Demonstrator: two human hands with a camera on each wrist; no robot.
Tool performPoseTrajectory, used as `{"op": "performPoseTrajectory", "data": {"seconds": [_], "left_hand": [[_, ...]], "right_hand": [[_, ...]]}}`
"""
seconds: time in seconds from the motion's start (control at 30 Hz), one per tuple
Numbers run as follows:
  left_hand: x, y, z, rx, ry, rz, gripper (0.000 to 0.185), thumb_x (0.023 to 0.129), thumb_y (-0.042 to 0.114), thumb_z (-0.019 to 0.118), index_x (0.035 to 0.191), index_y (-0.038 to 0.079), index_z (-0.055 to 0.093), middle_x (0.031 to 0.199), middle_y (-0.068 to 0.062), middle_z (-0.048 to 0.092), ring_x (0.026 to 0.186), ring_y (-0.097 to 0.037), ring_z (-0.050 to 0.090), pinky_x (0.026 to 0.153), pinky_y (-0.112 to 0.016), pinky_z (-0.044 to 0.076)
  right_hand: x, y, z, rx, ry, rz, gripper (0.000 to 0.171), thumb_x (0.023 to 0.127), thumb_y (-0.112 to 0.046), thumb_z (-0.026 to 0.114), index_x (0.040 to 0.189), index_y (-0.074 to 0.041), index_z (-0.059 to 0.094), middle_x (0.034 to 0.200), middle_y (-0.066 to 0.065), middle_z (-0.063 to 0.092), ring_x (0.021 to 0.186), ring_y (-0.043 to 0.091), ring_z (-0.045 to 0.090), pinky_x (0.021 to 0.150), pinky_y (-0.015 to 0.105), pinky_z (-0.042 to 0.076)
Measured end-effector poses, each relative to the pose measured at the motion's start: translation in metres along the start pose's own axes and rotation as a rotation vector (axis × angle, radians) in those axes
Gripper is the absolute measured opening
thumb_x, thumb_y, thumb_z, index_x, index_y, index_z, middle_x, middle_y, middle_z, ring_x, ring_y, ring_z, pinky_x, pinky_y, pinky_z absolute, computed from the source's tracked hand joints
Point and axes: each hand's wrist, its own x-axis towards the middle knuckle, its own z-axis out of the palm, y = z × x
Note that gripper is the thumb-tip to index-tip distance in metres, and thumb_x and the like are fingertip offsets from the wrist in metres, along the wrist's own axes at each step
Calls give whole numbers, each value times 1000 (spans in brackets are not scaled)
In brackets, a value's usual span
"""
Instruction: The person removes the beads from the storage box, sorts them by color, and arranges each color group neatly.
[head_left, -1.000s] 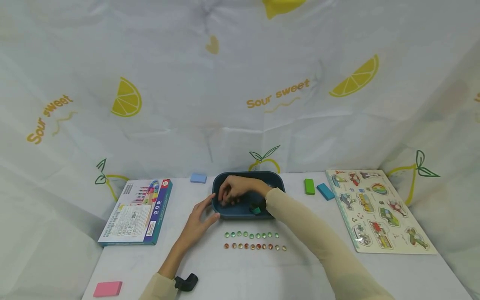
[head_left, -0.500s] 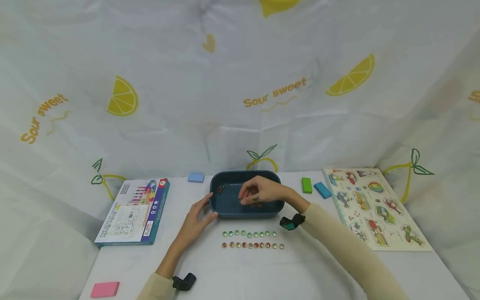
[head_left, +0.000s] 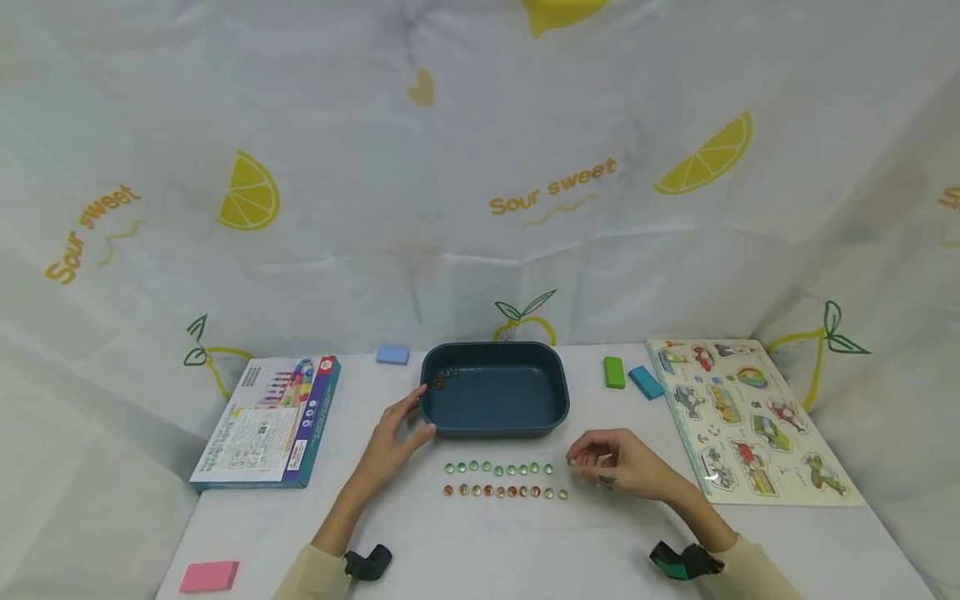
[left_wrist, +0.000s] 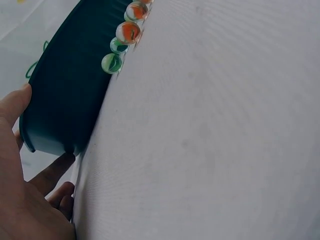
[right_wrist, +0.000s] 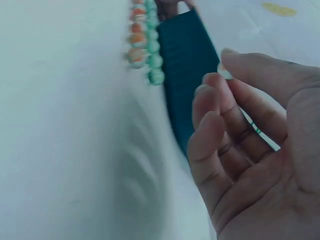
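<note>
My right hand (head_left: 624, 463) is just past the right end of two rows of glass marbles. Thumb and finger pinch a pale marble (right_wrist: 224, 72), partly covered by the fingertips. The far row has green marbles (head_left: 498, 471); the nearer row has mostly orange marbles (head_left: 488, 491), with paler ones at its right end. Behind the rows stands a dark blue rectangular tray (head_left: 495, 432), with a few marbles (head_left: 440, 381) in its back left corner. My left hand (head_left: 388, 446) touches the tray's left end, fingers extended and thumb apart.
A boxed set (head_left: 258, 433) lies at left, and a picture puzzle board (head_left: 750, 425) at right. Around the tray are a light blue block (head_left: 393, 355), a green block (head_left: 614, 372) and a blue block (head_left: 646, 382). A pink block (head_left: 209, 577) lies front left.
My right hand has come out of the tray and moved right and toward me, to the right end of the marble rows. The left hand has stayed at the tray.
</note>
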Motion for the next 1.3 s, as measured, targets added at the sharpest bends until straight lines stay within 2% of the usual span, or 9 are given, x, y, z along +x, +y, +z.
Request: {"op": "performPoseTrajectory", "data": {"seconds": [0.13, 0.33, 0.6, 0.73, 0.83, 0.93, 1.03, 1.17, 1.3], "left_hand": [[-1, -1, 0, -5, -2, 2, 70, 98, 43, 74, 160, 46, 42, 164, -7, 50, 157, -38, 37, 125, -75, 28], [2, -2, 0, -6, -13, 8, 70, 99, 44, 74, 160, 48, 40, 164, -5, 49, 157, -36, 37, 126, -73, 28], [4, -4, 0, 3, -16, 21, 70, 99, 45, 73, 159, 51, 39, 165, -4, 48, 157, -36, 39, 125, -73, 29], [3, -4, 0, 0, -14, 13, 70, 99, 44, 74, 159, 50, 40, 165, -4, 48, 157, -36, 38, 126, -73, 28], [1, -3, 0, 1, -9, 13, 70, 98, 43, 74, 160, 47, 41, 164, -6, 49, 157, -37, 38, 124, -75, 29], [1, -3, -1, 0, -6, 15, 70, 99, 43, 74, 161, 44, 41, 164, -7, 49, 156, -39, 38, 124, -75, 29], [1, -3, -1, -6, -7, 14, 70, 99, 43, 74, 161, 43, 41, 165, -7, 48, 157, -38, 38, 124, -75, 29], [2, -4, -1, -13, -8, 14, 70, 99, 42, 74, 161, 43, 41, 165, -7, 48, 157, -38, 38, 124, -75, 29], [2, -3, -1, -10, -10, 22, 69, 100, 41, 73, 161, 44, 41, 164, -7, 49, 156, -38, 39, 124, -75, 29]], "right_hand": [[-18, 8, 10, -105, 9, 17, 13, 95, -19, 80, 107, -14, 78, 86, -1, 73, 72, -1, 60, 58, 20, 53], [-24, 12, 16, -205, 21, -1, 11, 93, -24, 83, 103, -22, 77, 83, -9, 71, 71, -2, 59, 60, 20, 52], [-22, 11, 16, -262, 6, 0, 12, 92, -23, 85, 102, -23, 78, 83, -13, 67, 69, -5, 55, 59, 19, 51], [-23, 9, 11, -241, -23, 11, 16, 92, -26, 84, 107, -23, 77, 88, -10, 70, 72, -3, 58, 61, 19, 53], [-19, 3, 3, -203, -42, -8, 20, 93, -23, 83, 111, -18, 77, 91, -7, 72, 75, 0, 60, 62, 19, 53], [-6, -10, -10, -148, -53, -25, 22, 95, -18, 80, 115, -9, 76, 91, 0, 74, 75, 4, 62, 59, 22, 55], [19, -28, -24, -86, -55, -29, 21, 98, -12, 75, 117, -3, 75, 93, 13, 74, 74, 13, 65, 56, 30, 59], [65, -44, -36, -54, -44, -50, 20, 101, -10, 72, 120, -3, 74, 99, 29, 73, 77, 29, 71, 59, 40, 62], [115, -50, -37, -70, -39, -29, 25, 102, -15, 72, 124, -5, 73, 111, 28, 75, 91, 40, 74, 70, 47, 65]]}}
